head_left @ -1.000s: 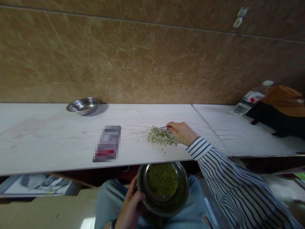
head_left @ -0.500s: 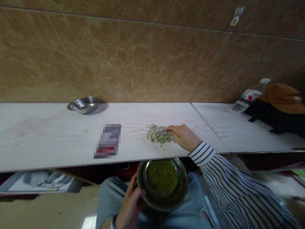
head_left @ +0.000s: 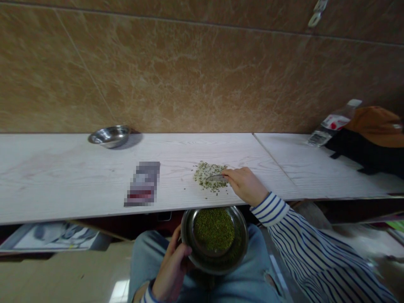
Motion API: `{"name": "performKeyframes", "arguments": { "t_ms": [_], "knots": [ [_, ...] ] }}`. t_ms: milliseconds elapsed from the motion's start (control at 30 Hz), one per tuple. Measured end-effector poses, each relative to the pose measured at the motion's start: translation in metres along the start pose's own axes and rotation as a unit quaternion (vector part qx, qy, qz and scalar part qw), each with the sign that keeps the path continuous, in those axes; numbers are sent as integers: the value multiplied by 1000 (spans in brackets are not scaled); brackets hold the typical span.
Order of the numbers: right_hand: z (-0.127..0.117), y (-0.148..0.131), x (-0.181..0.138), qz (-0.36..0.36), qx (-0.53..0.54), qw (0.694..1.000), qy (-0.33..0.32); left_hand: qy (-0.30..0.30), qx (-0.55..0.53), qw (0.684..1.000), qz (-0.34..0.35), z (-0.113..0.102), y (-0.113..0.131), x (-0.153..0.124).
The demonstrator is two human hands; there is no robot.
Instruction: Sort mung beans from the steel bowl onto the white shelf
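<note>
My right hand (head_left: 245, 184), in a blue-and-white striped sleeve, is closed on a metal spoon (head_left: 215, 178) whose bowl lies in a small pile of green beans (head_left: 208, 174) on the white wooden table (head_left: 78, 181). Below the table's front edge, my left hand (head_left: 172, 269) grips the left rim of a steel bowl (head_left: 240, 244) that rests on my lap. This bowl is filled with green beans (head_left: 213, 229).
An empty steel bowl (head_left: 110, 136) sits at the back left by the tiled wall. A small blurred-out packet (head_left: 142, 183) lies left of the bean pile. At the far right are a plastic bottle (head_left: 333, 123) and an orange-and-black bag (head_left: 372, 141).
My right hand has drawn the spoon through the pile toward the table's front edge, and the pile has been gathered tighter. The bowl on my lap stays held.
</note>
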State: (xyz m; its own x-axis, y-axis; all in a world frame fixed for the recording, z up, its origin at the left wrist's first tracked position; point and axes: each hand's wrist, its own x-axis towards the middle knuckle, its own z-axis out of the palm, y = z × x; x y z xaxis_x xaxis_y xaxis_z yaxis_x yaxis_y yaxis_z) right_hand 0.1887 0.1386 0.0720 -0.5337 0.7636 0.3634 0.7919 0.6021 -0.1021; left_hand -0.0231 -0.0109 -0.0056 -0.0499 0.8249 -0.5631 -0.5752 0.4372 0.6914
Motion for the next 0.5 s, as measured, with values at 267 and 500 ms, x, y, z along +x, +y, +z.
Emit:
{"name": "performKeyframes", "arguments": {
  "t_ms": [267,500],
  "knots": [
    [-10,5,-20,-1,5,1000,24,-10,-13,1000,-5,3,-2,1],
    [-12,9,-42,9,-20,999,24,-10,-14,1000,-8,7,-1,0]
  ]
}}
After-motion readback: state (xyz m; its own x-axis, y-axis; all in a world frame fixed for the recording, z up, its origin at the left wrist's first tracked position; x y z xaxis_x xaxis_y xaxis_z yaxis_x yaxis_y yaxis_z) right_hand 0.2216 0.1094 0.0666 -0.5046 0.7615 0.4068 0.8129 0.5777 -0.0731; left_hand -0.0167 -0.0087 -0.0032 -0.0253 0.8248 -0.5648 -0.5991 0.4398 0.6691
